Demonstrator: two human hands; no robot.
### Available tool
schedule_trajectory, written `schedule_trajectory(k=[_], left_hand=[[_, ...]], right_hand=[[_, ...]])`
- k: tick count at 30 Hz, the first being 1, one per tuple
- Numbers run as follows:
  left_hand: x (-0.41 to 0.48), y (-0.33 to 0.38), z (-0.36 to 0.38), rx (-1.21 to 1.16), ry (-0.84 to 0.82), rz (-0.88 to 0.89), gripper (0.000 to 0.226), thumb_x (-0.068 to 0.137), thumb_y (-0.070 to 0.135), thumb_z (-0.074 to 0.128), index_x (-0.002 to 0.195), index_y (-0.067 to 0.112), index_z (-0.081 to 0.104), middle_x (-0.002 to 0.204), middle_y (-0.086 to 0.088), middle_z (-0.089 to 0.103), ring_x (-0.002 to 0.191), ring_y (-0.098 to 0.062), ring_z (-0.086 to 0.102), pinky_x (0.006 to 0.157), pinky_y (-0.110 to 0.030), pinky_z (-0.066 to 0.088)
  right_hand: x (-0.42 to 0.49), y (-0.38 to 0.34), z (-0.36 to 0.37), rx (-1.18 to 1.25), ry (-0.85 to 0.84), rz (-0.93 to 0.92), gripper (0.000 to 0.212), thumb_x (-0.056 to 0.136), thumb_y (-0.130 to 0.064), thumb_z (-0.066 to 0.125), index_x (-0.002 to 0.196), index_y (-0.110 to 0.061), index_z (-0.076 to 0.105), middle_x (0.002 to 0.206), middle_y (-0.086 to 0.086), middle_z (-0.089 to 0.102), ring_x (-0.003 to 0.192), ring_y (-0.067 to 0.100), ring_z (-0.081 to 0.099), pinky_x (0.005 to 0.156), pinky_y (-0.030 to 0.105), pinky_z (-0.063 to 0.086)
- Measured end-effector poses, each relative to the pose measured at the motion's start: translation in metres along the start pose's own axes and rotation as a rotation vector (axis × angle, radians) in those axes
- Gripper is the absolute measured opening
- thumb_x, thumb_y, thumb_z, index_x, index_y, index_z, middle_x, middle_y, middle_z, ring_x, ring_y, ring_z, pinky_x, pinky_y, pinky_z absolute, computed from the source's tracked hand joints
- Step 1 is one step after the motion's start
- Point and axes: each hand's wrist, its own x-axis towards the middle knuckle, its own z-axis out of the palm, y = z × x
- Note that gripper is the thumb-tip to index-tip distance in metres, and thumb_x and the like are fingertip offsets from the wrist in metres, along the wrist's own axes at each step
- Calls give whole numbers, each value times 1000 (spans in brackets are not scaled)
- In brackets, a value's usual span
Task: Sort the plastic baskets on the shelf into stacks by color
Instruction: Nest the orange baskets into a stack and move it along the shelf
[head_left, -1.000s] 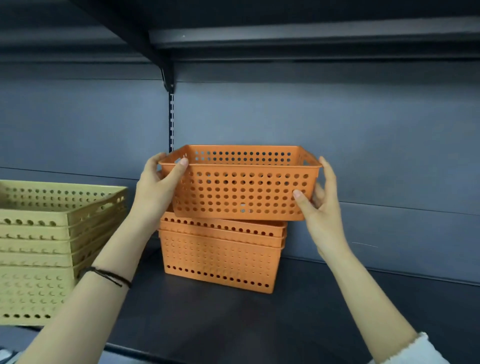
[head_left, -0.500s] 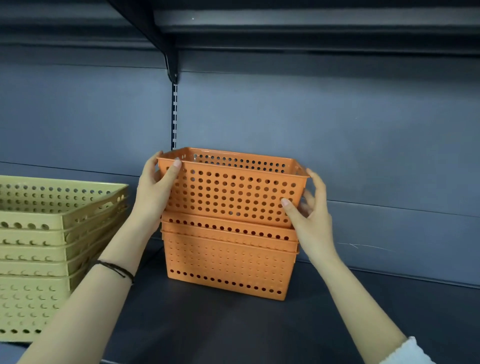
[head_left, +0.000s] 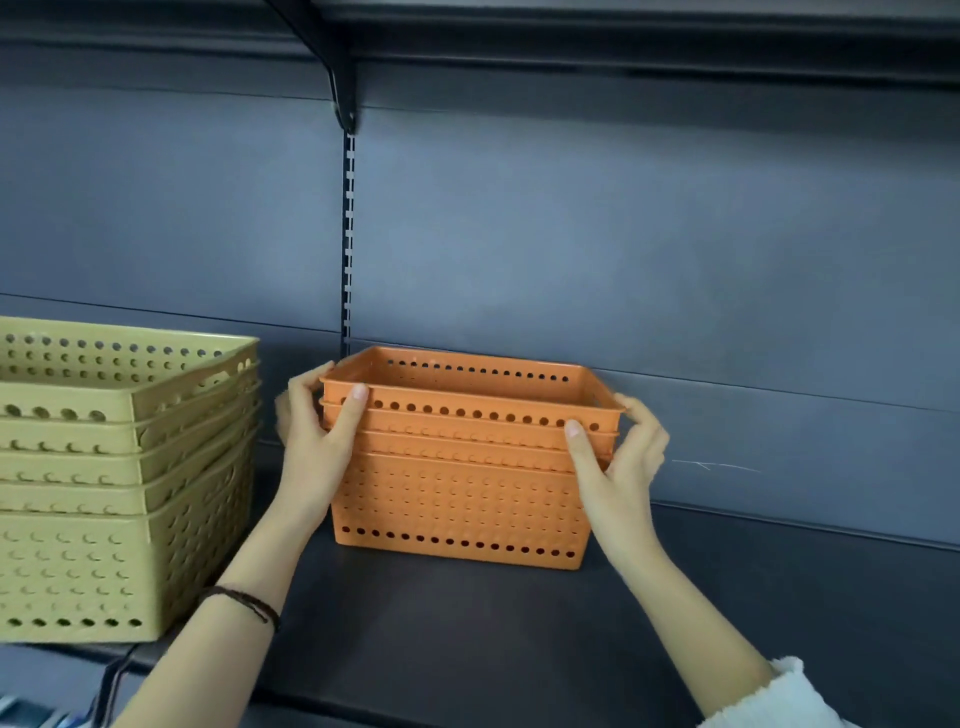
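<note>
The orange stack stands on the dark shelf, near the back panel. Its top basket sits nested deep, only the rim band showing above the ones below. The left hand clasps the stack's left end, thumb across the front of the top rims, fingers behind the corner. The right hand clasps the right end the same way, thumb on the front, fingers curled over the rim's corner. Each grip is pinching the top basket's rim. Well to the left stands the green stack, apart from the orange one. A dark band circles the left wrist; a white cuff shows on the right arm.
</note>
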Motion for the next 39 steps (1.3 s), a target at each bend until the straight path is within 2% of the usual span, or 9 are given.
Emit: schedule_trajectory(k=[3, 6, 8, 11, 16, 21, 25, 31, 39], left_hand=[[-13, -9, -3, -113, -28, -84, 57, 75, 69, 57, 121, 39, 43, 135, -1, 49, 125, -13, 49, 110, -41, 39], [-23, -12, -6, -142, -122, -88, 47, 94, 50, 62, 133, 43, 36, 121, 17, 56, 112, 2, 54, 103, -40, 45], [-28, -11, -4, -144, -129, -70, 52, 99, 34, 57, 145, 39, 32, 119, 24, 53, 111, 5, 52, 102, -39, 42], [-40, -3, -3, -160, -136, -83, 65, 97, 38, 60, 153, 36, 27, 118, 25, 54, 113, -2, 55, 104, -40, 41], [-71, 8, -4, -208, -150, -99, 60, 91, 51, 64, 139, 52, 29, 120, 22, 60, 112, 5, 56, 95, -31, 45], [-109, 33, -4, -282, -147, -101, 56, 95, 38, 60, 140, 48, 29, 122, 21, 59, 110, 7, 57, 84, -18, 44], [-143, 54, -11, -292, -153, -120, 65, 88, 49, 67, 141, 49, 30, 129, 21, 58, 106, 16, 60, 87, -19, 44], [-189, 80, -29, -336, -92, -196, 90, 84, 46, 64, 158, 45, 13, 164, 4, 35, 144, -15, 42, 115, -39, 35], [-223, 112, -58, -312, -100, -212, 79, 78, 57, 57, 152, 38, 38, 137, 10, 61, 118, -1, 56, 105, -39, 43]], right_hand=[[-2, 4, -5, 55, -16, 0, 50, 76, -59, 58, 119, -56, 32, 138, -3, 30, 125, -4, 33, 108, 41, 36], [-6, 1, -9, 150, -80, 21, 51, 78, -51, 62, 118, -59, 31, 137, -4, 29, 119, -19, 34, 98, 20, 38], [-8, -1, -12, 188, -107, 47, 53, 76, -57, 62, 120, -63, 32, 138, -4, 33, 126, -5, 38, 102, 27, 41], [-14, -4, -21, 225, -112, 80, 52, 75, -60, 62, 116, -70, 32, 140, -4, 40, 130, 11, 43, 105, 47, 44], [-30, -15, -46, 240, -68, 82, 49, 80, -55, 62, 113, -72, 31, 139, -5, 44, 127, 11, 46, 101, 48, 47], [-50, -26, -78, 252, -77, 114, 58, 78, -54, 64, 119, -73, 27, 144, -6, 40, 130, 10, 44, 102, 50, 46], [-74, -39, -105, 259, -67, 127, 72, 74, -56, 69, 124, -75, 20, 148, -7, 35, 132, 8, 42, 103, 44, 45], [-112, -54, -138, 382, -24, 222, 92, 71, -41, 69, 142, -53, 13, 136, -21, 41, 117, -14, 47, 94, 28, 47], [-148, -91, -147, 359, -93, 306, 68, 77, -53, 59, 140, -40, 36, 127, -12, 59, 114, 5, 58, 89, 32, 51]])
